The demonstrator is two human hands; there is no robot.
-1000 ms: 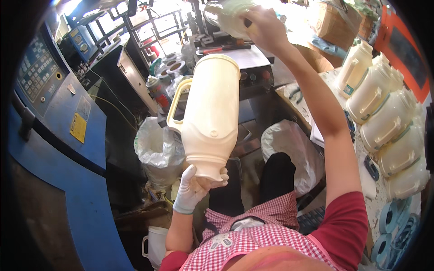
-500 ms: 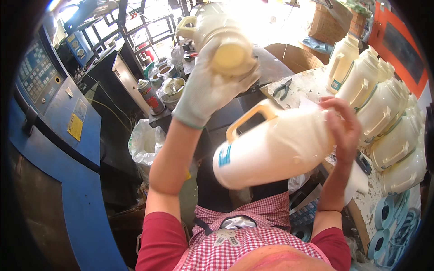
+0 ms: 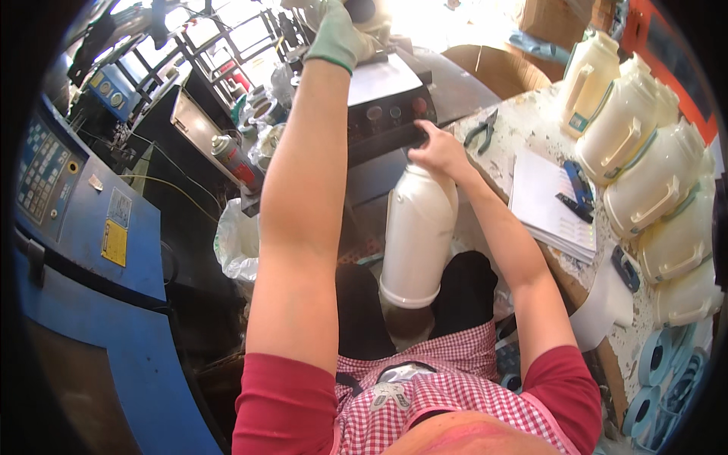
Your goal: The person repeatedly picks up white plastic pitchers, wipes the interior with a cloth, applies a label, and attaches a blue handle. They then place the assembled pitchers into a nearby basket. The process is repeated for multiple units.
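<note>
1. The bare right hand (image 3: 436,148) is closed on the top of an upright white jug (image 3: 417,235) standing between the knees.
2. The gloved left hand (image 3: 337,34) reaches far up, gripping something pale that I cannot make out.
3. Right of the right hand, on the desk (image 3: 523,125), lie pliers (image 3: 481,133), a paper stack (image 3: 550,205) and a row of jugs (image 3: 644,159).

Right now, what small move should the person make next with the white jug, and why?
Probably lower the jug a little onto the lap. The bare right hand grips only its top, and its base hangs between the knees. The gloved left hand is raised far up, holding another pale thing, so it cannot help.
</note>
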